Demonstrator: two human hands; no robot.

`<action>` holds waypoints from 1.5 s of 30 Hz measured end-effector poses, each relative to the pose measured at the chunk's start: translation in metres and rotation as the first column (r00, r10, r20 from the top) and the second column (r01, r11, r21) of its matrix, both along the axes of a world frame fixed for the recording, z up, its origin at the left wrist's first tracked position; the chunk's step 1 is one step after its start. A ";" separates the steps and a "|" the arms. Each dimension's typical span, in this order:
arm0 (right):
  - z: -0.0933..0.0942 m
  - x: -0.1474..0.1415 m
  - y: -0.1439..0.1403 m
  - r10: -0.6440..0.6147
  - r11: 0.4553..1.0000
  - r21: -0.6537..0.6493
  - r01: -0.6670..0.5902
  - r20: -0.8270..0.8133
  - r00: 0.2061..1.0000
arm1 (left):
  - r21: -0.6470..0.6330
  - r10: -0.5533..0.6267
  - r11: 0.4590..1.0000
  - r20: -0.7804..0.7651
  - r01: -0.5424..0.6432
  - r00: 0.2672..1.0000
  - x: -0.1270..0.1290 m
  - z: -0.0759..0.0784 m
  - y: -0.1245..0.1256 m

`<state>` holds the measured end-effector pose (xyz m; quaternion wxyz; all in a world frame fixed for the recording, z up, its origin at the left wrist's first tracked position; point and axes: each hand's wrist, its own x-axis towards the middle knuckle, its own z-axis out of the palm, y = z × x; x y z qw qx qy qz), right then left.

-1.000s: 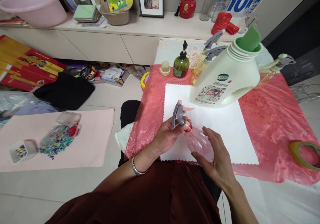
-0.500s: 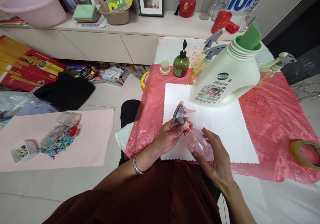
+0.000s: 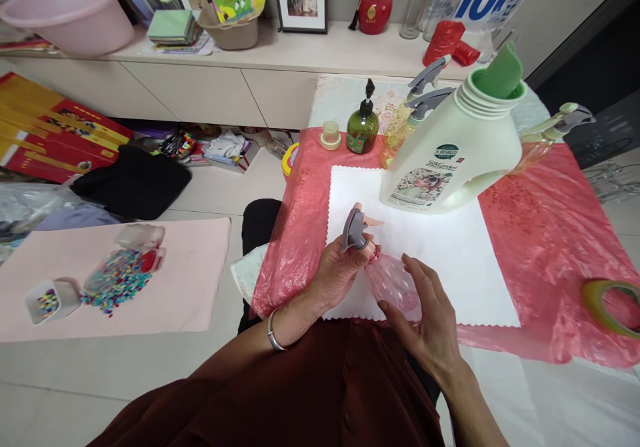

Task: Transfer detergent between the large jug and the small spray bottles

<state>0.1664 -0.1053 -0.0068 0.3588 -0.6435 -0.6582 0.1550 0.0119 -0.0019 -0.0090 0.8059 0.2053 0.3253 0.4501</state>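
A small clear pink spray bottle [image 3: 393, 280] lies tilted over the near edge of a white cloth [image 3: 450, 254]. My left hand [image 3: 336, 270] grips its neck, just under the grey and pink trigger head [image 3: 356, 227]. My right hand [image 3: 429, 314] cups the bottle's body from the right and below. A big white detergent jug [image 3: 453, 150] with a green funnel [image 3: 500, 77] in its mouth stands behind on the cloth.
A red plastic sheet [image 3: 545, 234] covers the table. At its back stand a green pump bottle [image 3: 363, 130], a small cap [image 3: 331, 136] and several spray bottles [image 3: 415, 110]. A tape roll [image 3: 607, 307] lies at right. Bead containers [image 3: 120, 270] sit on a pink mat at left.
Both hands and the pink spray bottle shifted slightly left and toward me; the trigger head turned a little in my left hand.
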 end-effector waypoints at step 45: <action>-0.014 -0.018 -0.007 -0.125 0.960 -0.276 -0.049 -0.578 0.806 | -0.014 -0.023 1.000 0.063 0.024 0.998 -0.006 0.004 0.000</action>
